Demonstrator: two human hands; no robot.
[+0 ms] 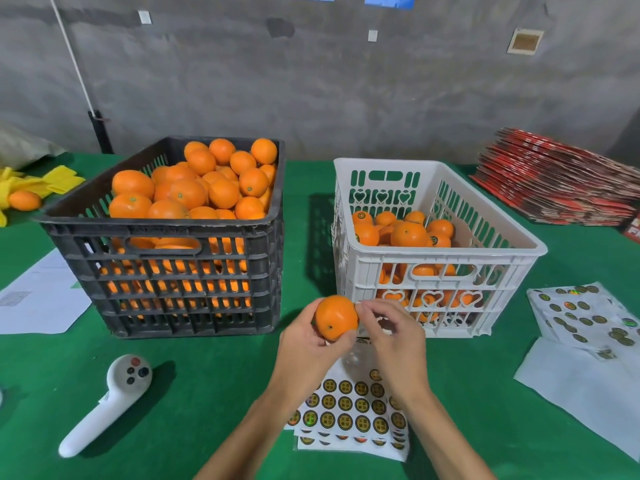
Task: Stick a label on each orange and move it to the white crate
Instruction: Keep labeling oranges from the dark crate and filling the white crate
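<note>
My left hand [304,344] grips an orange [335,317] from below and the left, in front of the white crate [446,254]. My right hand [394,336] has its fingertips on the orange's right side; whether a label is between them is hidden. The white crate holds a low layer of labelled oranges [405,233]. A black crate [166,237] on the left is heaped with oranges [194,188]. Sheets of round gold-and-black labels [349,410] lie on the green table under my wrists.
A white handheld controller [110,400] lies at the front left. White paper [41,296] sits left of the black crate. Used label sheets [585,317] and blank backing paper [581,386] lie at the right. Red flat cartons [561,181] are stacked back right; yellow cloth and a loose orange [24,199] back left.
</note>
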